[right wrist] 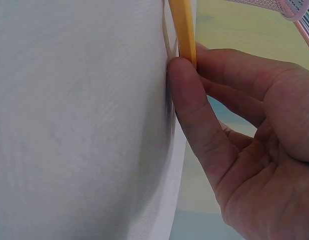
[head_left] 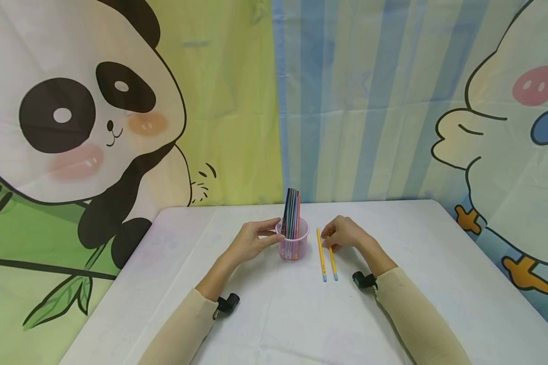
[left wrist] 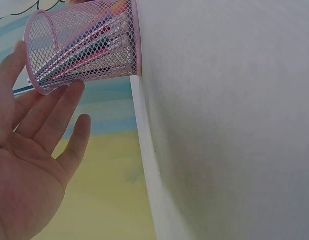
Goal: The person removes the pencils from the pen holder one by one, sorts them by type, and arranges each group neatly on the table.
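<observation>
Beige fabric sleeves [head_left: 420, 314] nearest head cam, over white cloth-covered table [head_left: 269, 319]; I have L hand [head_left: 251, 239] holding round pink mesh cup [head_left: 301, 251] betw. thumb & fingers; R hand [head_left: 345, 233] pinching slim yellow blue-ended pencil [head_left: 333, 264], matching yellow pencil [head_left: 321, 258] just L of it; progress est.: slim multicolour bundle [head_left: 292, 213] already in cup; remaining: both yellows, outside cup.

- Left hand [head_left: 254, 241] holds a pink pencil cup [head_left: 294, 251] of colored pencils [head_left: 292, 213].
- Right hand [head_left: 345, 233] pinches one of two yellow pencils [head_left: 333, 263] on white table [head_left: 274, 324].
</observation>
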`<state>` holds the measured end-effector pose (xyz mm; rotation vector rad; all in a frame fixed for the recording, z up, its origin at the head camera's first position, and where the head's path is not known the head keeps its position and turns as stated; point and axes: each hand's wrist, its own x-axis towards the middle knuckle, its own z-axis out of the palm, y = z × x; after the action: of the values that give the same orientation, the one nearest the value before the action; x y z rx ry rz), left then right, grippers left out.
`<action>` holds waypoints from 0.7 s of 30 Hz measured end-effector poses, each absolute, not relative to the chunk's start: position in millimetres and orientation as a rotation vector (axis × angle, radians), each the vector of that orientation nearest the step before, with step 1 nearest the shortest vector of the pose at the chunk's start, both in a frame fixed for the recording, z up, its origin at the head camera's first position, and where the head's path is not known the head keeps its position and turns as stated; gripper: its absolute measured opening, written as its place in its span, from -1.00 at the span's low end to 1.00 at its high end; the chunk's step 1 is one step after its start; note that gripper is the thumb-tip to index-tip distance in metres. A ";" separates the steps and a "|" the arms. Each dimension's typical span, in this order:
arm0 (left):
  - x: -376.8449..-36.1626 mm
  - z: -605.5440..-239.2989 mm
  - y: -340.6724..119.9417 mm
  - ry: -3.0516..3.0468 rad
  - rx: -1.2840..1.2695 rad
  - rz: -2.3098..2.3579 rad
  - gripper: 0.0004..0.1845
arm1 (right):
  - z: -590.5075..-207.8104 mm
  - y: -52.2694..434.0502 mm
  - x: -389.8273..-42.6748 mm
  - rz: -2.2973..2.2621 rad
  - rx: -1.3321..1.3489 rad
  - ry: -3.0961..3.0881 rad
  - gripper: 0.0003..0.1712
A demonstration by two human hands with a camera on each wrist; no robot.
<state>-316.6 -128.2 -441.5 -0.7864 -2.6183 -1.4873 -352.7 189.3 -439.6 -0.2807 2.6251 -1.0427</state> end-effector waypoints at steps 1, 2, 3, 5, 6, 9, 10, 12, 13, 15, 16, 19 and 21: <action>-316.8 -441.3 -128.1 -2.620 -0.786 -1.488 -0.32 | -439.5 189.3 -352.7 -1.041 -0.281 2.625 -0.74; -316.8 -441.1 -128.1 -2.620 -0.787 -1.492 -0.32 | -439.3 189.3 -352.6 -1.041 -0.280 2.624 -0.74; -316.8 -441.0 -128.1 -2.620 -0.787 -1.494 -0.32 | -439.3 189.4 -352.6 -1.040 -0.280 2.624 -0.75; -316.6 -440.6 -127.9 -2.617 -0.789 -1.499 -0.33 | -439.3 189.5 -352.4 -1.042 -0.283 2.622 -0.75; -316.4 -440.5 -127.8 -2.615 -0.789 -1.502 -0.33 | -439.3 189.6 -352.4 -1.043 -0.283 2.621 -0.75; -315.7 -440.0 -127.6 -2.610 -0.786 -1.507 -0.33 | -439.0 189.6 -352.0 -1.043 -0.287 2.620 -0.76; -315.5 -439.8 -127.5 -2.609 -0.784 -1.511 -0.33 | -439.0 189.7 -351.9 -1.043 -0.289 2.620 -0.76; -315.1 -439.5 -127.4 -2.612 -0.780 -1.516 -0.33 | -438.9 189.7 -351.7 -1.044 -0.288 2.620 -0.76; -315.1 -439.5 -127.3 -2.614 -0.778 -1.518 -0.33 | -438.9 189.8 -351.6 -1.045 -0.286 2.620 -0.76; -314.7 -439.4 -127.3 -2.617 -0.777 -1.520 -0.33 | -439.1 189.9 -351.6 -1.044 -0.282 2.619 -0.76; -314.5 -439.4 -127.3 -2.618 -0.776 -1.520 -0.33 | -439.0 189.9 -351.5 -1.044 -0.280 2.619 -0.76; -314.6 -439.4 -127.4 -2.621 -0.776 -1.515 -0.33 | -438.9 189.7 -351.5 -1.038 -0.276 2.624 -0.75; -314.4 -439.4 -127.5 -2.621 -0.778 -1.512 -0.32 | -438.9 189.6 -351.4 -1.034 -0.279 2.628 -0.75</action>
<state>-314.4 -127.5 -439.4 -0.7779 -2.6210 -1.5117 -351.4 189.6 -438.9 -0.2793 2.6280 -1.0335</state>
